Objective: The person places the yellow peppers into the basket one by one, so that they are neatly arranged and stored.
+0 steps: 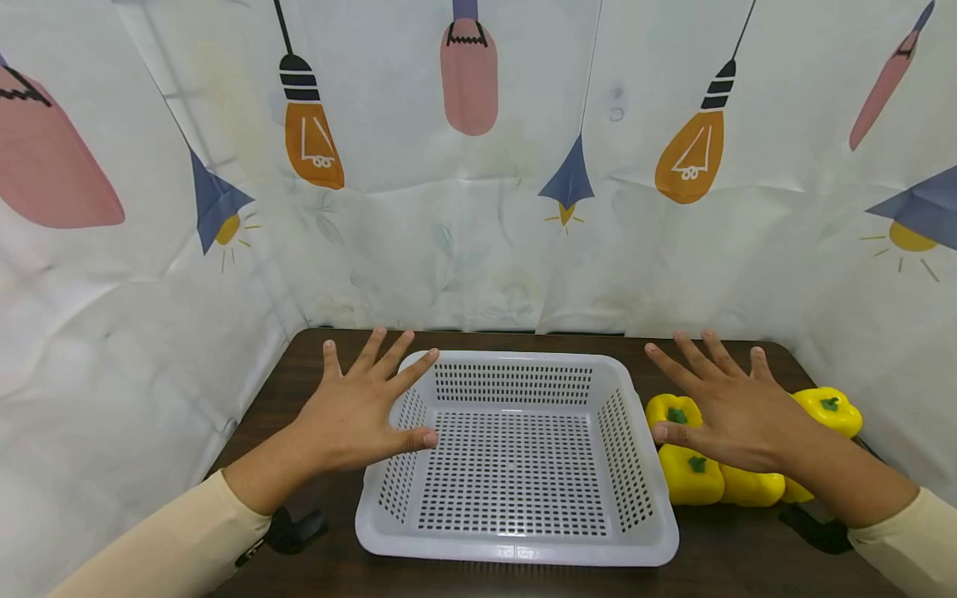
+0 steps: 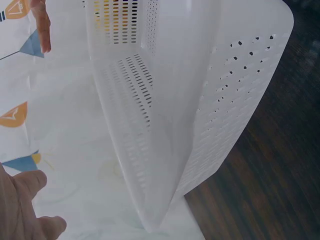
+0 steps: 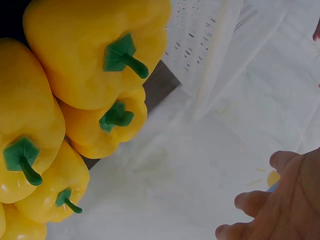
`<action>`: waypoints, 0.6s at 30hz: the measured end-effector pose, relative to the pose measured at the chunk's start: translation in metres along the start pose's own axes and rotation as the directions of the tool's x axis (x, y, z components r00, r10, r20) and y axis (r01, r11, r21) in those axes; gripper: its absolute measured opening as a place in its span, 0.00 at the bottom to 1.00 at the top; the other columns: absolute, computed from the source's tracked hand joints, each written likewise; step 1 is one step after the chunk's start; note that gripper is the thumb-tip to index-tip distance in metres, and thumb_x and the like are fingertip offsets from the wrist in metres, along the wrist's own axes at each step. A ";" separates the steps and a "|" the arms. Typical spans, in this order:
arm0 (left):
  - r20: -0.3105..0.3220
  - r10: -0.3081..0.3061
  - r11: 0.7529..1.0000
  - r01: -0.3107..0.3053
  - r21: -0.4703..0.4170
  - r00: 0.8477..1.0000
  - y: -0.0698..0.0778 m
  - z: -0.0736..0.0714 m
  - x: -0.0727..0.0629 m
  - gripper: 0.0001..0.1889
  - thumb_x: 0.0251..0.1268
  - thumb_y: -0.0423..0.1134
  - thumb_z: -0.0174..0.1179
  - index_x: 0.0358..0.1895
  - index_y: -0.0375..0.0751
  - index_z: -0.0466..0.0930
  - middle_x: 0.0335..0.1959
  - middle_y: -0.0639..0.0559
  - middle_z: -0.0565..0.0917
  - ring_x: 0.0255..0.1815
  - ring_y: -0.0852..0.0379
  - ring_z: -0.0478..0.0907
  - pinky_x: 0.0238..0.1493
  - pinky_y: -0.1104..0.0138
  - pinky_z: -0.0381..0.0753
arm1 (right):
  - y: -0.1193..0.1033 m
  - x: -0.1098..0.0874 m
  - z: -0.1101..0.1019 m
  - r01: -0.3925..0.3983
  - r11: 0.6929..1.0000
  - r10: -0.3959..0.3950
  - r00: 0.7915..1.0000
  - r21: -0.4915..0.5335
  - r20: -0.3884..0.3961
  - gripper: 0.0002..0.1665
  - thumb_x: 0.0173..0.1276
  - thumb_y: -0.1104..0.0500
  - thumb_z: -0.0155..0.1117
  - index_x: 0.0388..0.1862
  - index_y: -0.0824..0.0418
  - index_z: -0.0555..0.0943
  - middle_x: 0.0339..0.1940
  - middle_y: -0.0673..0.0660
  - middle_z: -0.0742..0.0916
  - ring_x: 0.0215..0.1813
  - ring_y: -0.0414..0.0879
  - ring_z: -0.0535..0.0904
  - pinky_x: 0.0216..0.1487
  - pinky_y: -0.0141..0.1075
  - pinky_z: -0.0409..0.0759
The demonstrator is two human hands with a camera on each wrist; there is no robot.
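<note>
A white perforated plastic basket (image 1: 516, 555) stands on a dark brown table, with nothing in it. Over its left rim my left hand (image 1: 355, 415) spreads its fingers wide, holding nothing. My right hand (image 1: 736, 411), fingers also splayed and holding nothing, hovers past the basket's right side. Beneath and around that hand lie several yellow bell peppers (image 1: 689, 477) with green stems, some partly hidden by the hand and forearm. In the right wrist view the peppers (image 3: 95, 50) sit close together beside the basket wall (image 3: 192, 37).
The dark wood table (image 1: 329, 531) reaches back to a white sheet (image 1: 463, 249) printed with bulbs, lamps and pencils, which hangs behind and along both sides. One pepper (image 1: 830, 411) lies near the table's right edge. Dark straps show at both wrists.
</note>
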State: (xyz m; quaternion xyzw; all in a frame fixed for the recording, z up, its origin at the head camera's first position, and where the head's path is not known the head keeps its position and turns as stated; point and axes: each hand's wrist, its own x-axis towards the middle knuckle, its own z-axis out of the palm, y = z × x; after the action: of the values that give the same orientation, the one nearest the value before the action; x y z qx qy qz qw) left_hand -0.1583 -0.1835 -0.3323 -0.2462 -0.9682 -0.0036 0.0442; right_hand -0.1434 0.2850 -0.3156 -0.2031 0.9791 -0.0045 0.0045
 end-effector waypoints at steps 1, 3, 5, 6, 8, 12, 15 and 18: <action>-0.002 0.001 1.000 -0.001 -0.001 1.000 0.000 0.000 0.000 0.52 0.59 0.85 0.42 0.83 0.69 0.40 0.85 0.50 0.42 0.83 0.39 0.32 0.62 0.23 0.24 | 0.000 0.000 0.000 0.000 1.000 0.000 1.000 -0.001 0.000 0.56 0.71 0.25 0.52 0.86 0.42 0.40 0.84 0.67 0.52 0.81 0.71 0.37 0.63 0.81 0.31; -0.005 0.001 1.000 -0.001 -0.001 1.000 0.000 0.000 0.000 0.52 0.59 0.85 0.42 0.83 0.69 0.40 0.85 0.50 0.42 0.83 0.39 0.32 0.62 0.23 0.24 | 0.000 -0.001 0.000 -0.001 1.000 0.001 1.000 -0.005 -0.001 0.56 0.71 0.25 0.52 0.86 0.42 0.40 0.84 0.67 0.52 0.81 0.71 0.38 0.63 0.81 0.32; -0.008 0.000 1.000 0.000 -0.005 1.000 -0.001 0.001 -0.001 0.51 0.59 0.84 0.42 0.83 0.69 0.41 0.84 0.49 0.43 0.83 0.39 0.32 0.62 0.23 0.24 | 0.001 -0.002 0.000 -0.003 1.000 0.003 1.000 -0.007 0.000 0.56 0.71 0.25 0.52 0.86 0.42 0.40 0.84 0.67 0.52 0.81 0.71 0.39 0.63 0.81 0.32; -0.009 -0.001 1.000 0.001 -0.005 1.000 -0.001 0.001 -0.001 0.51 0.59 0.84 0.42 0.83 0.69 0.41 0.84 0.49 0.43 0.83 0.40 0.32 0.63 0.23 0.24 | 0.001 -0.002 0.000 -0.005 1.000 0.005 1.000 -0.005 0.001 0.56 0.71 0.25 0.52 0.86 0.42 0.40 0.84 0.67 0.52 0.81 0.71 0.39 0.63 0.81 0.32; -0.009 -0.003 1.000 0.003 -0.008 1.000 -0.002 0.002 -0.002 0.51 0.60 0.84 0.43 0.83 0.69 0.41 0.84 0.49 0.43 0.83 0.40 0.31 0.63 0.23 0.23 | 0.002 -0.003 0.000 -0.008 1.000 0.008 1.000 -0.006 0.001 0.56 0.71 0.25 0.52 0.86 0.43 0.40 0.84 0.67 0.51 0.81 0.71 0.39 0.63 0.81 0.32; -0.012 -0.005 1.000 0.005 -0.019 1.000 -0.003 0.003 -0.004 0.51 0.60 0.83 0.44 0.84 0.66 0.44 0.84 0.48 0.43 0.83 0.39 0.31 0.62 0.23 0.23 | 0.003 -0.005 0.001 -0.015 1.000 0.015 1.000 -0.008 0.003 0.56 0.71 0.25 0.52 0.86 0.43 0.40 0.84 0.66 0.50 0.82 0.70 0.37 0.63 0.81 0.33; -0.015 -0.007 0.999 0.006 -0.033 1.000 -0.005 0.005 -0.007 0.51 0.60 0.82 0.45 0.84 0.66 0.45 0.84 0.47 0.43 0.83 0.38 0.32 0.63 0.23 0.23 | 0.003 -0.006 0.002 -0.018 1.000 0.018 1.000 -0.010 0.005 0.56 0.70 0.25 0.52 0.86 0.43 0.41 0.84 0.67 0.50 0.82 0.70 0.37 0.64 0.81 0.34; -0.015 -0.007 0.999 0.007 -0.048 1.000 -0.007 0.006 -0.010 0.51 0.61 0.81 0.47 0.84 0.68 0.43 0.84 0.47 0.42 0.83 0.38 0.32 0.63 0.23 0.23 | 0.003 -0.009 0.002 -0.022 1.000 0.022 1.000 -0.004 0.006 0.56 0.71 0.25 0.52 0.86 0.43 0.41 0.84 0.67 0.50 0.82 0.70 0.38 0.64 0.80 0.32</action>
State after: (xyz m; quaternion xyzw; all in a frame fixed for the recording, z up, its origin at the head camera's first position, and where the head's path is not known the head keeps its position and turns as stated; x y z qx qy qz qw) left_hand -0.1530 -0.1941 -0.3396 -0.2437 -0.9684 -0.0286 0.0456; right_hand -0.1369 0.2916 -0.3177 -0.1926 0.9813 -0.0018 0.0070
